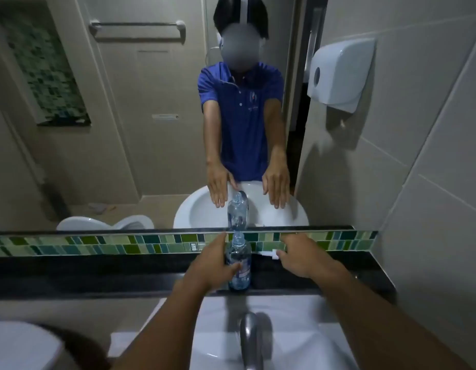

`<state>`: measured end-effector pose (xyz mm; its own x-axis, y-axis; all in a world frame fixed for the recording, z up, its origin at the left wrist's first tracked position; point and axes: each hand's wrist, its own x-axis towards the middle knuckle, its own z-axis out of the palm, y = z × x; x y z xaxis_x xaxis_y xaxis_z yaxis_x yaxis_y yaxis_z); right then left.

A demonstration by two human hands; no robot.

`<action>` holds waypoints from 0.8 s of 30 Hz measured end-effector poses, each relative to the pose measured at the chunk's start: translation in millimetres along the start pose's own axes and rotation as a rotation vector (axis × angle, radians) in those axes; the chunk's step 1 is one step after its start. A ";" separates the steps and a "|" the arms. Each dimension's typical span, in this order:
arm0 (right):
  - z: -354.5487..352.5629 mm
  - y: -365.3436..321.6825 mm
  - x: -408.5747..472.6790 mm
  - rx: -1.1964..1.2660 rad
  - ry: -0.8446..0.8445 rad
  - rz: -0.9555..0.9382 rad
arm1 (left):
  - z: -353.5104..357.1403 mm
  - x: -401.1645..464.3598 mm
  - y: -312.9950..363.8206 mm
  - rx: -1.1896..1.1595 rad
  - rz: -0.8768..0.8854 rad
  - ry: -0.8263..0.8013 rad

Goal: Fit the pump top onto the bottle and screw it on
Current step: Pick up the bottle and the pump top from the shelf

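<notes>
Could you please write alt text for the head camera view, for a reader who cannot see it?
A person's left hand grips a clear bottle standing uncapped on a dark ledge behind a white sink, while the right hand reaches for a small white pump top beside it. A mirror above reflects both.

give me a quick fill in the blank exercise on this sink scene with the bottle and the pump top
1. The clear bottle stands upright on the dark ____ behind the sink.
2. The ____ hand is at the bottle's side.
3. The right hand reaches toward the white ____ lying against the green tile strip.
4. The bottle's neck has no ____ on it yet.

Missing words: ledge; left; pump top; pump top
</notes>
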<state>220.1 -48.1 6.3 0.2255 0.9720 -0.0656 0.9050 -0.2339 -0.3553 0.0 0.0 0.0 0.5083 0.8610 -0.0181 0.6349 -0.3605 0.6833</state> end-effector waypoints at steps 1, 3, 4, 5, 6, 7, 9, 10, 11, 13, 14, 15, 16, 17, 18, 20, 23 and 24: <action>6.6 4.7 4.8 -0.005 -0.002 0.019 | 8.5 7.2 -9.7 -0.072 -0.003 0.030; 21.0 15.6 16.6 0.001 0.004 0.050 | 19.6 14.5 -21.4 -0.178 -0.035 0.050; 28.3 20.1 19.9 0.015 0.005 0.058 | 23.5 17.0 -26.5 -0.210 -0.067 0.055; 36.3 25.4 25.7 0.036 0.014 0.052 | 30.1 21.7 -33.9 -0.255 -0.076 0.068; 44.2 30.5 30.8 0.056 0.033 0.036 | 34.8 23.2 -37.3 -0.300 -0.086 0.071; 51.1 35.6 35.5 0.069 0.053 0.022 | 40.2 26.5 -43.7 -0.349 -0.089 0.072; 64.0 44.3 43.2 0.068 0.061 0.014 | 45.6 30.3 -50.3 -0.412 -0.106 0.068; 70.0 47.5 47.1 0.053 0.057 0.013 | 48.6 32.7 -53.8 -0.437 -0.122 0.067; 75.2 50.1 51.2 0.039 0.056 0.010 | 52.2 35.7 -58.4 -0.461 -0.128 0.075; 83.3 53.9 58.7 0.031 0.053 0.005 | 55.9 39.8 -62.7 -0.482 -0.135 0.087; 86.9 56.1 61.7 0.032 0.053 0.008 | 57.3 41.3 -64.8 -0.480 -0.137 0.088; 90.4 58.3 64.3 0.019 0.053 0.010 | 58.7 42.7 -66.4 -0.478 -0.133 0.089; 94.3 60.7 65.6 -0.008 0.052 0.017 | 58.7 42.6 -66.0 -0.473 -0.135 0.088; 98.5 63.4 65.9 -0.036 0.062 0.014 | 59.4 42.9 -66.7 -0.470 -0.131 0.096; 102.4 65.3 64.9 -0.042 0.075 0.014 | 59.4 42.8 -66.5 -0.467 -0.129 0.102; 108.8 67.1 59.3 0.017 0.113 0.007 | 59.5 42.3 -65.2 -0.463 -0.131 0.118; 113.0 68.1 49.0 0.100 0.174 -0.013 | 59.9 40.5 -61.2 -0.443 -0.118 0.137; 111.6 68.4 45.2 0.137 0.188 -0.005 | 59.5 38.9 -59.4 -0.433 -0.117 0.140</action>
<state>251.9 -17.8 -125.1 0.2959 0.9492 0.1073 0.8519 -0.2114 -0.4792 16.7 33.5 -84.7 0.3454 0.9378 -0.0343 0.3671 -0.1014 0.9246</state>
